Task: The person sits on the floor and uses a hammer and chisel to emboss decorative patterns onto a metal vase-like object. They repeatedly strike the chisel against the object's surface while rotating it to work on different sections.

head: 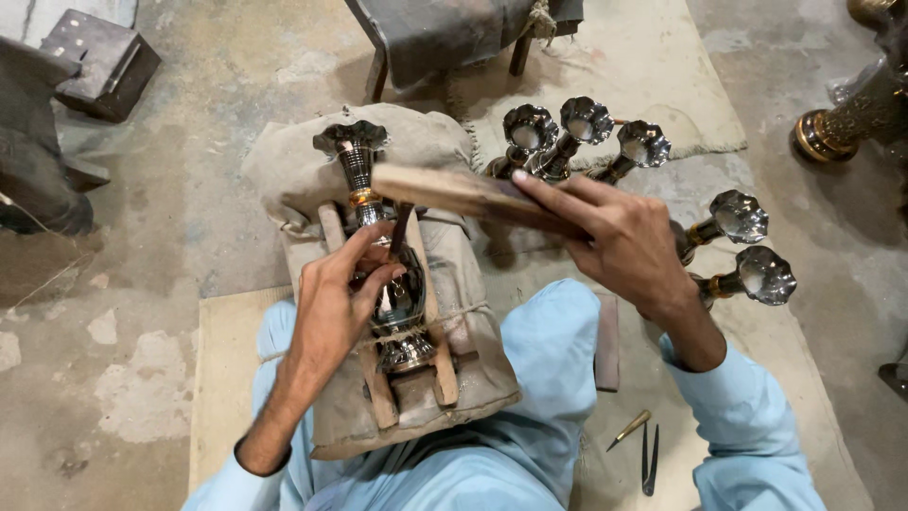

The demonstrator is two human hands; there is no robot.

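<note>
— Where is the piece sitting?

— The metal vase [383, 255] lies on its side on a wooden cradle [378, 393] over a padded sack [473, 378], on the person's lap. The left hand [336, 303] is cupped over its belly, fingers curled and pressing it down. The right hand [624, 241] is wrapped shut around a flat wooden mallet [454, 192], raised just above the vase's neck.

— What could go wrong?

— I'd judge the left fingers are the worry: they lie just below where the mallet hangs, so a stroke landing off-line could catch them. The polished belly looks slippery, too; a loose press might let the vase roll in the cradle and take a dent.

— Anything beyond the right hand?

— Finished vases [586, 132] stand close past it; a wide backswing could knock them.
</note>
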